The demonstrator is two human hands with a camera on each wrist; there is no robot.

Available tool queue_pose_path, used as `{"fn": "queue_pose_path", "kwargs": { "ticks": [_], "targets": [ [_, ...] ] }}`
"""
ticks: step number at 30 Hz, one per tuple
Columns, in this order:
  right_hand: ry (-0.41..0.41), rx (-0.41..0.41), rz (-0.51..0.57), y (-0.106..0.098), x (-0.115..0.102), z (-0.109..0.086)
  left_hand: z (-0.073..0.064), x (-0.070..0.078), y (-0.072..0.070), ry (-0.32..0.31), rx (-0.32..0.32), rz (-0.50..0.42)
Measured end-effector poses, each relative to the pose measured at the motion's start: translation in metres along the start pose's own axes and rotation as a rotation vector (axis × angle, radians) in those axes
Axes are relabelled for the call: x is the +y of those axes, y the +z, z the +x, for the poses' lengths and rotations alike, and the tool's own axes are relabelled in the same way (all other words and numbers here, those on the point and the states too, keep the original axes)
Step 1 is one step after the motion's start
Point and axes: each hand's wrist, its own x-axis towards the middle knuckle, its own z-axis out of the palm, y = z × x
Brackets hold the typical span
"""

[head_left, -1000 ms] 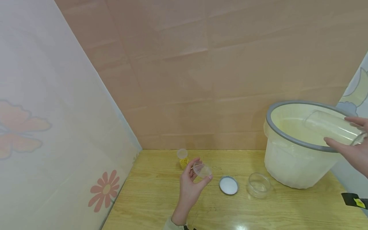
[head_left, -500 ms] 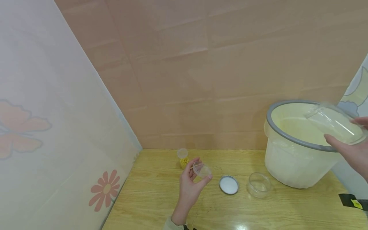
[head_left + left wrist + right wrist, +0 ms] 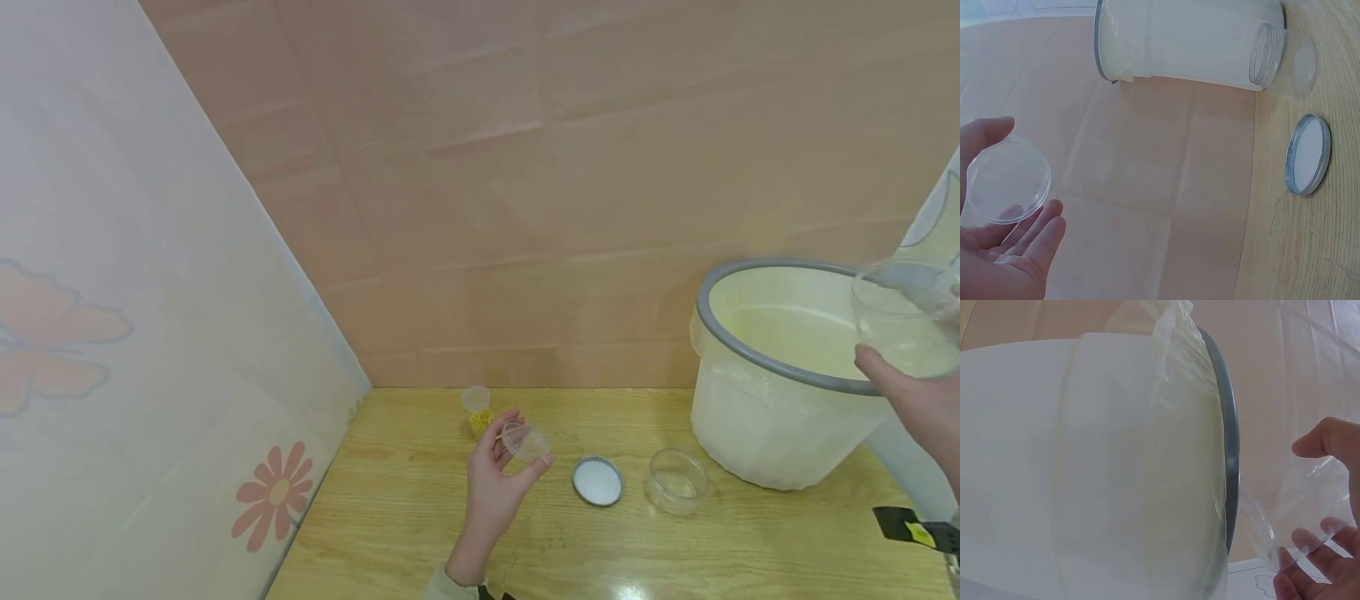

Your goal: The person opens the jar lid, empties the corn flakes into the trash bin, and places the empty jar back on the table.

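In the head view, my left hand [image 3: 491, 492] holds a clear round plastic lid [image 3: 527, 442] between thumb and fingers, above the table. The left wrist view shows the same lid [image 3: 1009, 181] at its edge. On the right, my right hand [image 3: 915, 404] grips a clear, see-through jar [image 3: 896, 321] beside the bin's rim; its rim faces up. No contents can be made out inside it. The large white bin [image 3: 780, 433] has a grey rim and a thin yellowish liner [image 3: 1179, 375]. Part of the right hand lies outside the head view.
A small container of yellow bits [image 3: 481, 422] stands behind my left hand. A silver-rimmed lid with a white inside [image 3: 597, 482] lies on the wooden table [image 3: 390, 517]. Right of it stands a clear short jar [image 3: 677, 483]. Cloth walls [image 3: 555, 208] enclose the back and sides.
The clear jar in my right hand has turned from lying sideways over the bin to nearly upright, and shifted right to the bin's edge. My left hand and its lid have stayed put.
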Motion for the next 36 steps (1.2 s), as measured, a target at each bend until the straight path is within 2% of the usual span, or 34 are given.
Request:
{"fn": "queue_pose_path", "kwargs": {
  "ticks": [2,7,10,13,17,20,23,27,30,36],
  "targets": [
    [0.003,0.015,-0.003,0.0,0.0,0.0,0.0,0.0,0.0,0.0,0.003,-0.002],
    [0.084,0.004,0.009,0.0,-0.006,-0.005,-0.001,0.001,0.0,-0.001,0.015,-0.001],
    [0.091,-0.002,0.023,0.0,-0.015,-0.008,-0.001,0.002,0.0,-0.004,0.021,-0.002],
    [0.141,-0.023,0.051,0.0,-0.03,-0.011,-0.001,0.002,-0.001,-0.003,0.026,-0.001],
    [0.134,-0.05,0.129,0.002,-0.048,-0.015,-0.001,0.002,-0.003,0.003,0.024,0.0],
    [0.086,-0.073,0.225,0.006,-0.058,-0.018,-0.001,0.002,-0.004,0.005,0.026,0.008],
    [0.113,-0.111,0.3,0.009,-0.066,-0.023,-0.001,0.002,-0.005,0.011,0.039,0.025],
    [0.164,-0.164,0.324,0.014,-0.073,-0.03,-0.001,0.003,-0.007,0.016,0.05,0.037],
    [0.173,-0.203,0.316,0.018,-0.075,-0.037,-0.001,0.003,-0.008,0.021,0.048,0.05],
    [0.127,-0.277,0.348,0.034,-0.077,-0.051,0.0,0.002,-0.011,0.015,0.061,0.088]
  ]
}}
